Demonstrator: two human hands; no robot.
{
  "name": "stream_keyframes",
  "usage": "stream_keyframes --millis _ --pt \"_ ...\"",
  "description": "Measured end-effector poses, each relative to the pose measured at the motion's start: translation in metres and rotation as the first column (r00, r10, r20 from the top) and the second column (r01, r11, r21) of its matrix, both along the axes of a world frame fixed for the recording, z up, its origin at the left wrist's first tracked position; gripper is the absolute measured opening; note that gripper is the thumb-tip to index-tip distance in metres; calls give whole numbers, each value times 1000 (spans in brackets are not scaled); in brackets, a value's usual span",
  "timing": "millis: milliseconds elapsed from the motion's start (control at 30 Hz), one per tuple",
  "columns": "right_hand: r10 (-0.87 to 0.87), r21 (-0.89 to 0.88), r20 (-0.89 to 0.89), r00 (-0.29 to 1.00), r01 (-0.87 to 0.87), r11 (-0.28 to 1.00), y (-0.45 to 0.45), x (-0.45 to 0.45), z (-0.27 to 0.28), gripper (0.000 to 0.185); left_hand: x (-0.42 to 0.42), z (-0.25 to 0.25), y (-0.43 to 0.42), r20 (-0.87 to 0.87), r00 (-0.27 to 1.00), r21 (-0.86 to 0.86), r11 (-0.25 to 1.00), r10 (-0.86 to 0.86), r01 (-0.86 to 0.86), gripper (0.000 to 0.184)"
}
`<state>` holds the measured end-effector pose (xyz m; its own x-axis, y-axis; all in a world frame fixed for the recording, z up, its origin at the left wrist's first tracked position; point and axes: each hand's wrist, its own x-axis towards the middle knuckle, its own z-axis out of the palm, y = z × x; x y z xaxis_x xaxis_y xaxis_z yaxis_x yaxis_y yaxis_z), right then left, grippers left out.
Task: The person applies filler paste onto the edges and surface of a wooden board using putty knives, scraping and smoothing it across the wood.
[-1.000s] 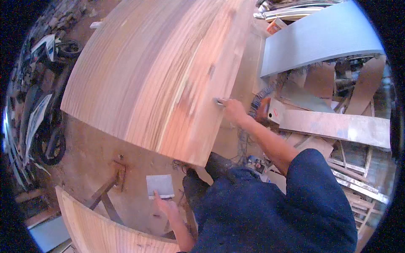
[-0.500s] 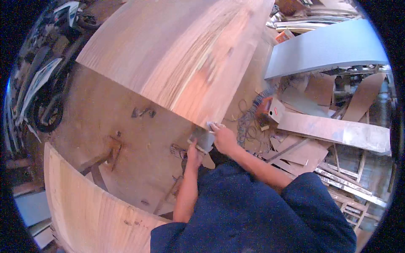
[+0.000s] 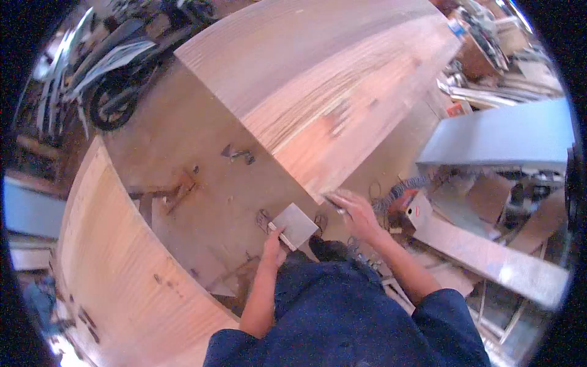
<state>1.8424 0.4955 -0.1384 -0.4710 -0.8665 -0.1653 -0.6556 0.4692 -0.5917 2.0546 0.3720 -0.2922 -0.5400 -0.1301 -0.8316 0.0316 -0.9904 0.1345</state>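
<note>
A large curved wooden panel (image 3: 318, 92) fills the upper middle, with streaky grain and darker patches near its right side. Just off its lowest corner is my right hand (image 3: 356, 214), closed on a small scraper (image 3: 333, 199) whose blade is hard to make out. My left hand (image 3: 274, 246) grips the edge of a flat, square grey plate (image 3: 295, 226) below that corner. The plate and the scraper are apart.
A second curved wooden panel (image 3: 134, 269) stands at lower left. At right lie a pale blue panel (image 3: 501, 134), a long board (image 3: 489, 251) and a white-and-orange box (image 3: 418, 211) beside coiled hose. A motorcycle (image 3: 116, 92) is at upper left.
My left hand first brought the plate up beside the right hand at the panel's corner; now the two hands are apart. My right hand has come down from the panel's surface. The view has turned.
</note>
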Motion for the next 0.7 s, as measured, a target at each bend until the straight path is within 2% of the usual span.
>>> stream_keyframes --millis 33,67,133,233,300,333,433,500,600,700 --pt "110 12 -192 975 -110 994 -6 -23 -7 49 1 -3 7 24 999 -22 999 36 -36 44" --pt "175 36 -240 955 -172 985 -15 -44 -20 47 1 4 14 26 997 -44 997 68 -67 44" --pt "266 45 -311 913 -265 963 -33 -74 -42 46 -1 24 25 26 992 -92 989 121 -118 45" --pt "335 29 -374 865 -350 936 -49 -89 -69 46 29 12 59 170 967 -122 978 188 -169 44" --pt "360 49 -416 835 -375 926 -49 -91 -88 47 52 3 86 168 955 -131 965 246 -225 43" --pt "369 71 -420 829 -376 924 -45 -92 -92 48 62 -2 95 166 948 -131 959 273 -253 43" --pt "454 183 -397 798 -416 891 -13 -87 -87 49 84 5 124 329 882 -90 941 339 -328 40" --pt "535 271 -372 758 -462 844 4 -91 -79 50 83 26 130 304 878 -109 929 369 -353 39" --pt "489 225 -310 815 -437 871 -6 -87 -65 51 86 25 133 280 875 -130 919 395 -373 38" --pt "444 69 -401 801 -457 887 -50 -75 -61 53 92 26 138 286 882 -141 927 374 -348 38"
